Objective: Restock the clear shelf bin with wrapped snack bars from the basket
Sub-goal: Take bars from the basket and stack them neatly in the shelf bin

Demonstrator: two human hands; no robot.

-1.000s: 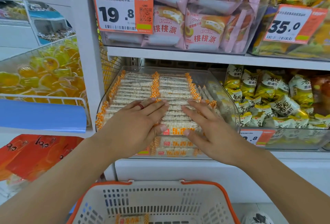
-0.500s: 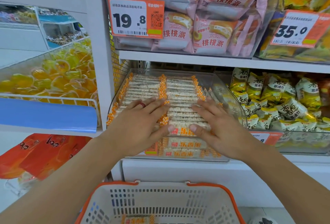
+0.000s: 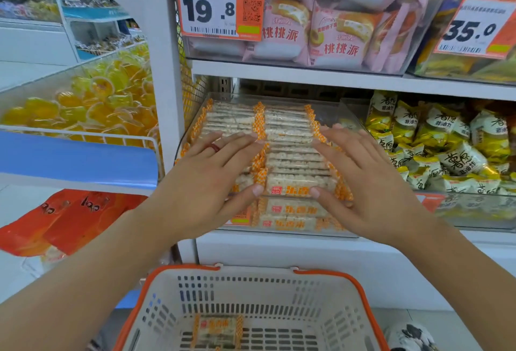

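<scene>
A clear shelf bin [image 3: 346, 116] on the middle shelf holds two rows of wrapped snack bars [image 3: 287, 132] with orange-checked ends. My left hand [image 3: 212, 174], with a red ring, lies flat on the left row, fingers straight. Over the right row, my right hand [image 3: 360, 180] lies flat, its thumb at the front bar. Both thumbs touch the front bar's label. Below, a white basket [image 3: 279, 289] with orange rim holds one snack bar [image 3: 217, 331].
Pink cake packs [image 3: 340, 29] with a 19.8 price tag [image 3: 217, 4] fill the shelf above. Yellow snack bags [image 3: 441, 144] lie in the bin to the right. Yellow jelly cups [image 3: 92, 102] fill a bin left, orange packets [image 3: 64, 219] below.
Both hands stay flat on the bars and have spread slightly apart. The view has shifted a little closer to the bin.
</scene>
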